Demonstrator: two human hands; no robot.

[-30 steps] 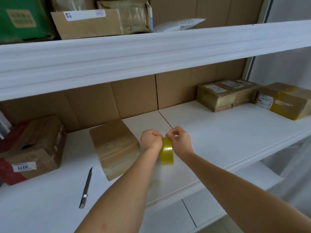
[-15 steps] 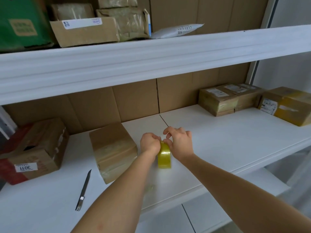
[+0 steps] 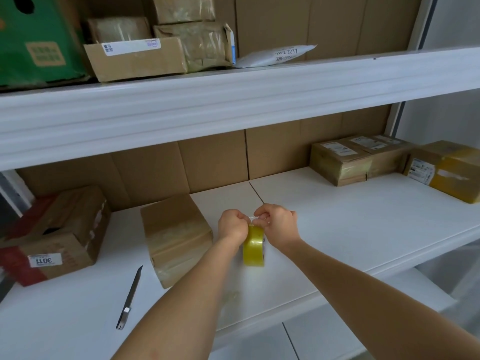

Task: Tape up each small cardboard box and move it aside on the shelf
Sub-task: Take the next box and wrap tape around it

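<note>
A yellow roll of packing tape (image 3: 253, 248) stands on edge over the white shelf (image 3: 337, 219), held between both hands. My left hand (image 3: 232, 225) grips its left side with curled fingers. My right hand (image 3: 278, 224) pinches at the top of the roll, where a thin strip of clear tape shows between the two hands. Just left of the hands lies a small cardboard box (image 3: 175, 235) with clear tape across its near end.
A utility knife (image 3: 129, 300) lies on the shelf at front left. An opened box with a label (image 3: 62, 232) sits far left. Several taped boxes (image 3: 363, 159) stand at back right, one with yellow tape (image 3: 452, 172). The upper shelf (image 3: 233, 105) overhangs close above.
The right hand's fingers have curled in from a looser spread to pinch at the top of the roll. The roll stays in the same spot between the hands.
</note>
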